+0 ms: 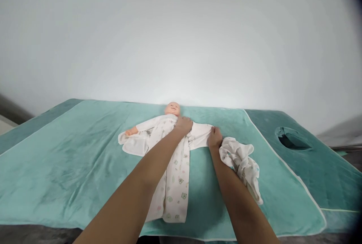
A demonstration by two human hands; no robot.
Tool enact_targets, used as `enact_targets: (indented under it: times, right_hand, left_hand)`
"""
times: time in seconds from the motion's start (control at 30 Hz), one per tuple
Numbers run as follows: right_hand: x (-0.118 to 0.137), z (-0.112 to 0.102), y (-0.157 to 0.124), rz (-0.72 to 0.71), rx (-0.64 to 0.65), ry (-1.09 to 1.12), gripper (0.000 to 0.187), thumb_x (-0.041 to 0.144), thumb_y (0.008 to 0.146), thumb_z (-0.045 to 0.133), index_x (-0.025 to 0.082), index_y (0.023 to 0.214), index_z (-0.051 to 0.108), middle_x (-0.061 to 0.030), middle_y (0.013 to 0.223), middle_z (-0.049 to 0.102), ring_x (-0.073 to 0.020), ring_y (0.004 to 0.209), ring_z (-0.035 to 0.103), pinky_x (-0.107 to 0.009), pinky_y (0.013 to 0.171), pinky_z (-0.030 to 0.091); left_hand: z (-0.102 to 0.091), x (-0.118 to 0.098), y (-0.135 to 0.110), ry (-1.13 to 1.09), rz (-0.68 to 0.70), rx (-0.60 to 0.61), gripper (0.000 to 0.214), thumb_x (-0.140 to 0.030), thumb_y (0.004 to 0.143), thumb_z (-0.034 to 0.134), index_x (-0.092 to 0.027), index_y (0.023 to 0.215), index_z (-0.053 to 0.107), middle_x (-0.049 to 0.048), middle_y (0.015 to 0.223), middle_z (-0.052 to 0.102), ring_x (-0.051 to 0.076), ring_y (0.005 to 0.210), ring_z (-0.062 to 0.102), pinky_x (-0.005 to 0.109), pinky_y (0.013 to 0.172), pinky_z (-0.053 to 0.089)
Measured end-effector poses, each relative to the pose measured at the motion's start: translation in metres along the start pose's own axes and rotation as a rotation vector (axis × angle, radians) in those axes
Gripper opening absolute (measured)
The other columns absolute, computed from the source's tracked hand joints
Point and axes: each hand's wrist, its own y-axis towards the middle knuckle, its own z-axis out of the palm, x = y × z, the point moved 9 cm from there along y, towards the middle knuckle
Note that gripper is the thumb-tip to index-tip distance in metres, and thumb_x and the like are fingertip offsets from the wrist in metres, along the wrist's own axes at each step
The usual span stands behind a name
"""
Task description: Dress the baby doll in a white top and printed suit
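Note:
A baby doll (pixel 172 108) lies on its back, its head toward the wall. Over its body is a white printed baby gown (pixel 177 183), its long skirt running down toward me. At the doll's shoulder, on the right side of the picture, my left hand (pixel 184 124) is closed on the gown's cloth; its fingertips are partly hidden. My right hand (pixel 215 137) pinches the end of the gown's outstretched white sleeve (pixel 200 134). The doll's other arm, in a white sleeve, ends in a bare hand (pixel 131 131) resting over a loose white flap.
A crumpled white printed cloth (pixel 241 161) lies beside my right forearm. Beneath everything spreads a light green towel (pixel 56 161) on a darker green padded bed, which has an oval hole (pixel 292 138) at the right. A white wall (pixel 169 48) rises behind.

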Motion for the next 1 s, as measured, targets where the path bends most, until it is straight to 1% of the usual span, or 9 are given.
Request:
enact_targets:
  times: [0.07,0.17,0.3,0.4,0.47,0.53,0.77,0.93,1.0]
  right_hand:
    - [-0.003,0.001,0.002,-0.001,-0.005,0.013,0.043,0.043,0.099,0.031,0.018,0.11,0.065,-0.0123,0.099,0.07,-0.0269,0.088,0.063,-0.037,0.08,0.043]
    - [-0.006,0.0,0.003,0.0,-0.02,0.045,0.044,0.042,0.099,0.029,0.017,0.111,0.064,-0.0128,0.099,0.071,-0.0274,0.09,0.063,-0.037,0.081,0.044]
    - [-0.008,-0.005,0.002,0.018,-0.059,0.089,0.045,0.042,0.099,0.026,0.017,0.108,0.062,-0.0134,0.1,0.07,-0.0272,0.091,0.061,-0.037,0.082,0.044]
    - [-0.008,-0.009,0.002,0.038,-0.087,0.111,0.045,0.043,0.098,0.026,0.017,0.104,0.062,-0.0138,0.1,0.069,-0.027,0.091,0.06,-0.036,0.081,0.044]
    - [-0.008,-0.011,0.002,0.053,-0.104,0.122,0.044,0.043,0.098,0.026,0.017,0.102,0.062,-0.0138,0.097,0.069,-0.0268,0.089,0.06,-0.036,0.08,0.043]
    - [-0.007,-0.013,0.001,0.067,-0.118,0.128,0.044,0.042,0.098,0.025,0.017,0.101,0.062,-0.0139,0.096,0.068,-0.0269,0.088,0.06,-0.037,0.079,0.043]
    - [0.001,-0.019,-0.003,0.078,-0.128,0.139,0.043,0.04,0.098,0.024,0.018,0.101,0.061,-0.0138,0.097,0.069,-0.027,0.089,0.061,-0.037,0.079,0.045]
    - [-0.005,-0.018,0.001,0.102,-0.122,0.128,0.044,0.041,0.098,0.023,0.019,0.102,0.061,-0.0134,0.097,0.07,-0.0265,0.088,0.061,-0.036,0.078,0.045]
    - [-0.007,-0.016,0.002,0.107,-0.119,0.123,0.044,0.041,0.099,0.023,0.019,0.103,0.061,-0.0139,0.098,0.069,-0.0262,0.088,0.062,-0.035,0.077,0.045]
  left_hand:
    - [-0.007,0.002,-0.001,-0.014,0.018,0.007,0.037,-0.011,0.085,0.056,-0.015,0.12,0.065,0.0182,0.125,0.064,0.033,0.118,0.056,0.05,0.101,0.038]
    - [-0.022,0.016,-0.007,-0.035,0.021,0.009,0.035,-0.01,0.082,0.061,-0.016,0.116,0.066,0.0172,0.124,0.065,0.03,0.116,0.058,0.042,0.095,0.044]
    - [-0.044,0.044,-0.021,-0.064,0.004,-0.019,0.028,-0.019,0.084,0.066,-0.019,0.112,0.065,0.0145,0.121,0.066,0.03,0.116,0.059,0.039,0.095,0.046]
    - [-0.053,0.069,-0.03,-0.087,-0.026,-0.034,0.026,-0.027,0.086,0.066,-0.02,0.11,0.064,0.0128,0.118,0.067,0.029,0.112,0.061,0.038,0.093,0.048]
    - [-0.056,0.082,-0.033,-0.107,-0.045,-0.043,0.026,-0.032,0.086,0.065,-0.02,0.109,0.064,0.012,0.117,0.067,0.027,0.107,0.063,0.036,0.091,0.049]
    - [-0.057,0.091,-0.036,-0.129,-0.054,-0.056,0.027,-0.034,0.085,0.066,-0.02,0.108,0.064,0.0115,0.116,0.068,0.026,0.104,0.063,0.035,0.09,0.049]
    - [-0.06,0.102,-0.042,-0.193,-0.031,-0.089,0.021,-0.031,0.081,0.069,-0.021,0.1,0.067,0.0092,0.108,0.07,0.026,0.095,0.067,0.032,0.082,0.048]
    - [-0.055,0.123,-0.04,-0.181,-0.028,-0.1,0.024,-0.033,0.083,0.067,-0.022,0.104,0.066,0.0087,0.11,0.069,0.026,0.095,0.066,0.032,0.081,0.048]
    - [-0.051,0.131,-0.039,-0.169,-0.044,-0.117,0.027,-0.034,0.084,0.065,-0.022,0.108,0.064,0.0093,0.114,0.068,0.026,0.098,0.065,0.033,0.081,0.048]
